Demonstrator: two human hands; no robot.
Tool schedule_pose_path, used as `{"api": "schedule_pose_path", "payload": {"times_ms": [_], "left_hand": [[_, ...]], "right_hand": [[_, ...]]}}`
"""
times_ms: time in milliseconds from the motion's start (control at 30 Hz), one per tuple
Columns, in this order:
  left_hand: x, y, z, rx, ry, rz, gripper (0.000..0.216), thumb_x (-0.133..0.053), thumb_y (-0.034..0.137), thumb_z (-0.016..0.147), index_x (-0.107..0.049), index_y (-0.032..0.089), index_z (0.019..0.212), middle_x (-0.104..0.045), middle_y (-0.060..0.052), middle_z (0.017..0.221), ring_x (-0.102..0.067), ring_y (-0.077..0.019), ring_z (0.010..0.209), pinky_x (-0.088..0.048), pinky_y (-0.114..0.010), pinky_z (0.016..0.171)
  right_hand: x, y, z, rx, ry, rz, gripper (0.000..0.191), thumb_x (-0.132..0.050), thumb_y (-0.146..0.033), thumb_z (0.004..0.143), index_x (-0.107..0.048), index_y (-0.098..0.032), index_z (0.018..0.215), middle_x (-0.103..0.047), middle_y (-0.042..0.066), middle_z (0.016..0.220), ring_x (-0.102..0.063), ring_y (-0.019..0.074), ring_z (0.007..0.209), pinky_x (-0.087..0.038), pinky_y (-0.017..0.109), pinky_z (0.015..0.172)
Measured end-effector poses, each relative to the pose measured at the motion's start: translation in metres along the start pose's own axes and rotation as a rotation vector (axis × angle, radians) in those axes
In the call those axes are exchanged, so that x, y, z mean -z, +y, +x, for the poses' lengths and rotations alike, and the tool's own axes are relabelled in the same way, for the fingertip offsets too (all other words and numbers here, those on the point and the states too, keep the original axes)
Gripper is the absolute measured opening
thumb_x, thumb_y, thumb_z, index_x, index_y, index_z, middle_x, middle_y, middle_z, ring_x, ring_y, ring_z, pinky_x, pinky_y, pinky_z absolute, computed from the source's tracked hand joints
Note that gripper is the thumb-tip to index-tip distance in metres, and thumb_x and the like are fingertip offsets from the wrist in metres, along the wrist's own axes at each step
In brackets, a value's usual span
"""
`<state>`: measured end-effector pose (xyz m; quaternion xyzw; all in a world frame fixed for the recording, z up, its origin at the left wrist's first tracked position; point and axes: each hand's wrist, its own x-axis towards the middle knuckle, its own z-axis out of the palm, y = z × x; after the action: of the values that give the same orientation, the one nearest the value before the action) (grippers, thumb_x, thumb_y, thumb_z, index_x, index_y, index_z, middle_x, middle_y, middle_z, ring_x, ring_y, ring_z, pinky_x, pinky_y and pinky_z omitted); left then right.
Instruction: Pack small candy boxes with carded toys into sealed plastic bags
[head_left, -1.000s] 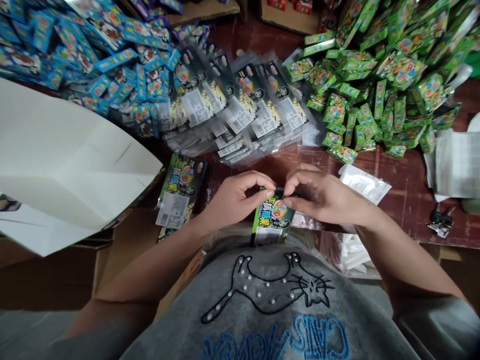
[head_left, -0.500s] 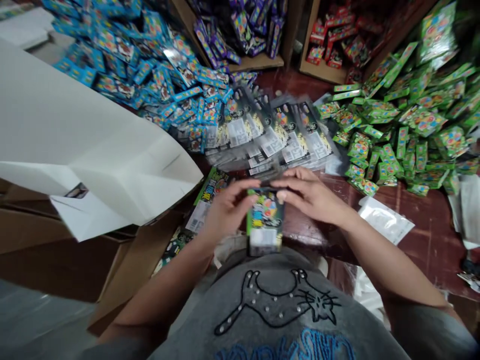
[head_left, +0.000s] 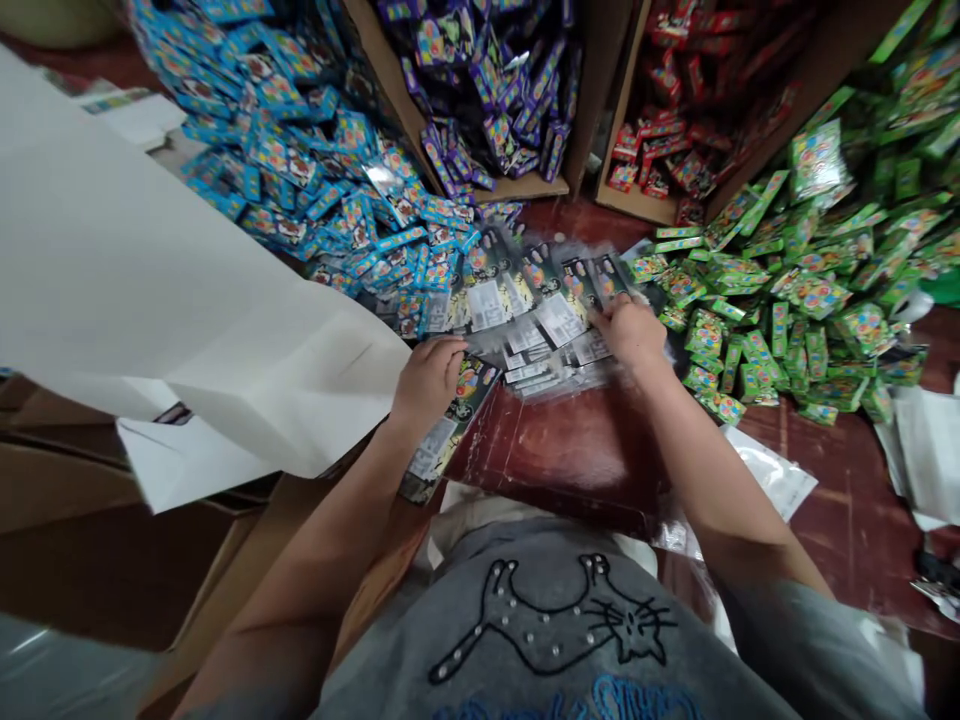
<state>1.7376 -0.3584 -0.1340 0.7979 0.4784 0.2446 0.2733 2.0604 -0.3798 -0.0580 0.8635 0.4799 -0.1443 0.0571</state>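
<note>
My left hand point(head_left: 431, 380) is closed on the top end of a dark printed plastic pouch point(head_left: 433, 455), which lies slanted at the near table edge. Its fingertips are partly hidden. At the right end of a fanned row of similar pouches point(head_left: 559, 318), my right hand point(head_left: 634, 335) has its fingers pinched on one pouch point(head_left: 609, 275). The row's pouches overlap, with dark tops, colourful print and pale label panels. Bare reddish-brown tabletop point(head_left: 555, 440) shows between my hands.
Small blue packets point(head_left: 300, 190) are heaped at left, green packets point(head_left: 750, 300) at right. Cardboard boxes hold purple packets point(head_left: 495, 110) and red packets point(head_left: 667, 140) behind. A large white sheet point(head_left: 187, 300) juts in from the left above an open carton point(head_left: 90, 540). A clear bag point(head_left: 772, 470) lies at right.
Both hands were together at a pouch in front of my body. My left hand has moved left with a pouch at the table edge; my right hand has reached forward to the fanned row.
</note>
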Motion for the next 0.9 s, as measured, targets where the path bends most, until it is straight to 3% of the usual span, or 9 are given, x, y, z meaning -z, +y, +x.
{"api": "schedule_pose_path", "payload": {"times_ms": [133, 233, 400, 467, 567, 667, 733, 833, 900], "left_hand": [[-0.003, 0.031, 0.008, -0.165, 0.095, 0.135, 0.028, -0.050, 0.026, 0.107, -0.077, 0.019, 0.113, -0.077, -0.014, 0.129, -0.069, -0.0290, 0.124, -0.051, -0.047, 0.116], [-0.002, 0.069, 0.013, -0.235, 0.116, 0.097, 0.024, -0.053, 0.029, 0.108, -0.076, 0.019, 0.112, -0.078, -0.012, 0.123, -0.070, -0.0270, 0.120, -0.052, -0.045, 0.113], [-0.005, 0.113, 0.013, -0.194, 0.051, -0.109, 0.018, -0.060, 0.029, 0.104, -0.075, 0.020, 0.106, -0.080, -0.009, 0.115, -0.073, -0.0256, 0.114, -0.054, -0.043, 0.107], [-0.011, 0.119, 0.015, -0.062, 0.037, -0.263, 0.018, -0.066, 0.033, 0.100, -0.074, 0.020, 0.110, -0.080, -0.010, 0.116, -0.074, -0.0253, 0.112, -0.056, -0.042, 0.105], [-0.027, 0.128, 0.025, 0.172, 0.017, -0.706, 0.045, -0.076, 0.046, 0.092, -0.067, 0.021, 0.128, -0.076, -0.013, 0.131, -0.073, -0.0258, 0.117, -0.058, -0.042, 0.103], [-0.044, 0.147, 0.034, 0.281, -0.058, -1.091, 0.056, -0.078, 0.057, 0.087, -0.064, 0.021, 0.129, -0.073, -0.013, 0.137, -0.072, -0.0283, 0.121, -0.058, -0.044, 0.104], [-0.049, 0.165, 0.032, 0.283, -0.109, -1.043, 0.046, -0.077, 0.054, 0.089, -0.069, 0.020, 0.118, -0.077, -0.010, 0.127, -0.073, -0.0284, 0.115, -0.057, -0.044, 0.104], [-0.049, 0.190, 0.018, 0.191, -0.292, -0.750, 0.026, -0.072, 0.041, 0.092, -0.074, 0.017, 0.102, -0.080, -0.006, 0.103, -0.073, -0.0256, 0.100, -0.057, -0.038, 0.094], [-0.046, 0.202, 0.007, 0.123, -0.448, -0.615, 0.021, -0.068, 0.037, 0.092, -0.073, 0.017, 0.092, -0.077, -0.004, 0.087, -0.071, -0.0227, 0.085, -0.056, -0.033, 0.081]], "right_hand": [[-0.007, -0.010, -0.008, 0.087, 0.127, 0.042, 0.055, -0.064, -0.048, 0.102, -0.057, -0.012, 0.144, -0.059, 0.024, 0.148, -0.057, 0.0370, 0.137, -0.051, 0.048, 0.109], [-0.011, -0.028, 0.002, 0.059, 0.097, 0.056, 0.074, -0.075, -0.054, 0.094, -0.053, -0.006, 0.147, -0.057, 0.028, 0.151, -0.054, 0.0397, 0.141, -0.048, 0.050, 0.114], [0.009, -0.004, 0.017, -0.027, -0.029, 0.125, 0.040, -0.068, -0.041, 0.101, -0.066, -0.016, 0.131, -0.075, 0.020, 0.129, -0.070, 0.0354, 0.121, -0.054, 0.045, 0.100], [0.017, 0.018, -0.002, 0.015, 0.064, 0.185, 0.026, -0.059, -0.037, 0.105, -0.070, -0.020, 0.121, -0.076, 0.016, 0.124, -0.072, 0.0324, 0.114, -0.053, 0.043, 0.097], [0.016, 0.045, -0.061, 0.186, 0.176, 0.539, 0.031, -0.049, -0.045, 0.109, -0.068, -0.021, 0.102, -0.075, 0.008, 0.099, -0.069, 0.0240, 0.091, -0.053, 0.035, 0.085], [0.010, 0.060, -0.125, 0.314, -0.001, 0.890, 0.042, -0.046, -0.058, 0.109, -0.062, -0.023, 0.092, -0.067, 0.003, 0.082, -0.062, 0.0196, 0.076, -0.052, 0.031, 0.070], [0.011, 0.066, -0.152, 0.336, 0.109, 0.868, 0.035, -0.056, -0.056, 0.105, -0.064, -0.022, 0.106, -0.070, 0.007, 0.099, -0.066, 0.0231, 0.092, -0.057, 0.036, 0.081], [0.022, 0.076, -0.160, 0.387, 0.443, 0.584, 0.041, -0.066, -0.044, 0.101, -0.061, -0.019, 0.133, -0.065, 0.019, 0.130, -0.060, 0.0323, 0.127, -0.051, 0.050, 0.109], [0.032, 0.083, -0.152, 0.477, 0.422, 0.435, 0.036, -0.062, -0.037, 0.104, -0.062, -0.019, 0.135, -0.066, 0.019, 0.129, -0.060, 0.0333, 0.128, -0.050, 0.052, 0.111]]}}
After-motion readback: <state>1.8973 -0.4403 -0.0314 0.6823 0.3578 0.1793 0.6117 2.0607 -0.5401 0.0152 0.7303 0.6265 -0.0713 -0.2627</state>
